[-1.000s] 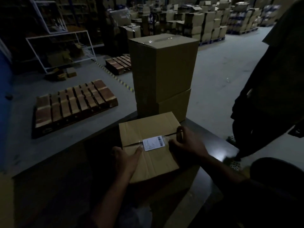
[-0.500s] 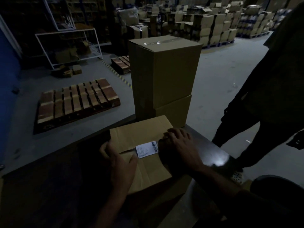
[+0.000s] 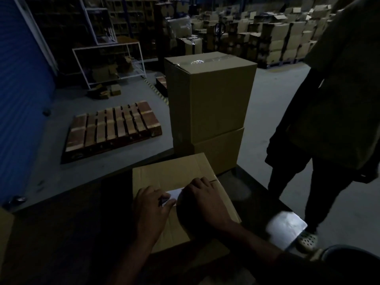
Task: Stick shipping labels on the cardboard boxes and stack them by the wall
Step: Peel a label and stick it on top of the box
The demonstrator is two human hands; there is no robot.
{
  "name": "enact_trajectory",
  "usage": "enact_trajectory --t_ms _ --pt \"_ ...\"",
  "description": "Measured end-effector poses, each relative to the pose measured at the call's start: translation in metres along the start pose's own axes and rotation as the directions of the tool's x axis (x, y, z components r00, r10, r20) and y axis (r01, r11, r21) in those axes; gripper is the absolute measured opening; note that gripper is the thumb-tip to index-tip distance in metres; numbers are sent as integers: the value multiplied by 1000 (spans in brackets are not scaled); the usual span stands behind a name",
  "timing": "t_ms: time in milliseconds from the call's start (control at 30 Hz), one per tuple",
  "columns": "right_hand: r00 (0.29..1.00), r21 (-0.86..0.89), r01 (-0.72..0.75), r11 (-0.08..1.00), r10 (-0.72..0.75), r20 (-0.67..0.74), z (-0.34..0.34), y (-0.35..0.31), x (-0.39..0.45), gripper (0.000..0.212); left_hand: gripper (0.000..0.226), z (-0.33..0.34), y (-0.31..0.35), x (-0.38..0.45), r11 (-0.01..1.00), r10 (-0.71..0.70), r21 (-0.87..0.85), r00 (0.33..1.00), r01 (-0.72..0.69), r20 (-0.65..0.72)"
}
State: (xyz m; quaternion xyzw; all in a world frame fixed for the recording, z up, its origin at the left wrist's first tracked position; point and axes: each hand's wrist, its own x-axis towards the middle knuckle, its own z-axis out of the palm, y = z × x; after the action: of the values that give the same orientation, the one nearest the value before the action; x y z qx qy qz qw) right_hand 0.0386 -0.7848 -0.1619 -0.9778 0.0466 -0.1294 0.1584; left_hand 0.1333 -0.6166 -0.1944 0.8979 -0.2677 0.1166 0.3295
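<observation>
Both hands flat, fingers relaxed: left hand [image 3: 152, 204] and right hand [image 3: 202, 197] press label [image 3: 173, 193] onto box [image 3: 176, 171] at table [image 3: 61, 233] far edge.

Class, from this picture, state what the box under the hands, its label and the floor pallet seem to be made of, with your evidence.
Box: matt brown cardboard; creased flaps show.
Label: probably white paper, mostly hidden by both hands.
Pallet: apparently bare wood; separate brown slats with gaps.

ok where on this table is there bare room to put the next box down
Free: the dark tabletop left of the labelled box. The right strip toward the shiny corner sheet is narrower. Crowded: the far edge, where stacked boxes stand, and the box top under the left hand and right hand.
</observation>
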Motion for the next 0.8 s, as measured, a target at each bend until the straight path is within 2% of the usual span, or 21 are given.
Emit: enact_trajectory --t_ms 100,333,467,533,600,700,800 --pt "1000 -9 -7 1000 7 -2 2 0 5 46 8 3 -4 2 1000 5 -7 1000 -5 -22" --pt "1000 -9 5 1000 -5 20 9 2 13 46 7 5 -2 5 999 33 -7 999 -33 -6" --pt "1000 -13 0 1000 1 6 7 0 15 39 16 9 -6 8 996 87 2 996 -87 -18" --pt "1000 0 7 1000 -7 8 8 -3 16 44 21 10 -8 8 995 94 -12 996 -95 -6" --pt "1000 11 26 1000 -26 12 9 -5 18 48 16 7 -7 8 997 70 -27 997 -70 14" --pt "1000 23 27 999 -27 4 5 -5 19 33 4 3 -6 10 997 37 -74 999 -35 26" --pt "999 -2 39 999 -39 -6 5 -4 19 37 10 4 -11 10 993 22 -117 1000 -20 22"
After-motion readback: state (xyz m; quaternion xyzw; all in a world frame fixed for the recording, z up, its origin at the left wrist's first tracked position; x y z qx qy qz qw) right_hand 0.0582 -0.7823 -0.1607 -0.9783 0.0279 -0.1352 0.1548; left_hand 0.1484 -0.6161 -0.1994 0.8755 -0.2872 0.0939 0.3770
